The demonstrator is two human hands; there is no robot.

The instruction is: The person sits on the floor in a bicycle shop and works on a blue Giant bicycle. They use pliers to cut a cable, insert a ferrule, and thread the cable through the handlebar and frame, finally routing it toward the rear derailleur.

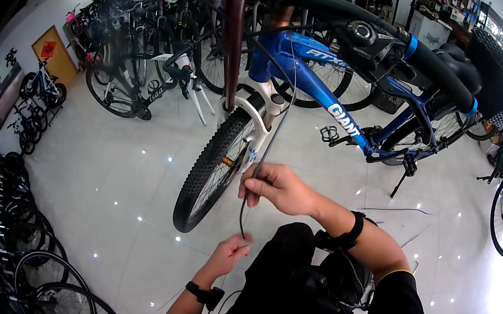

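Got a black handlebar (328,8) up close to the lens, cutting across above the grip, with bright blue rings (411,48) toward its outer end. Holding a dark cable (242,216) in the right hand (282,188), pinched narrow between thumb and curled fingers. Can follow it up from the grip past the white fork (261,130) and blue frame (309,79), then down below the grip to the left hand (225,258). Honestly can't tell whether pinching the cable's end there or just touching it, too blurry at the fingertips. Got a knobby front tyre (203,173) just left of the grip, and black trousers (284,244) right underneath. Wearing a black strap (356,231) on the right forearm, plus a black wristband (205,294) on the left. Off to the right of the grip, a lowered kickstand (395,185) and a thin wire (394,209) on the shiny floor (133,186). Further out, up and left of the grip, a white-and-black bike (176,74) near lots of parked ones.
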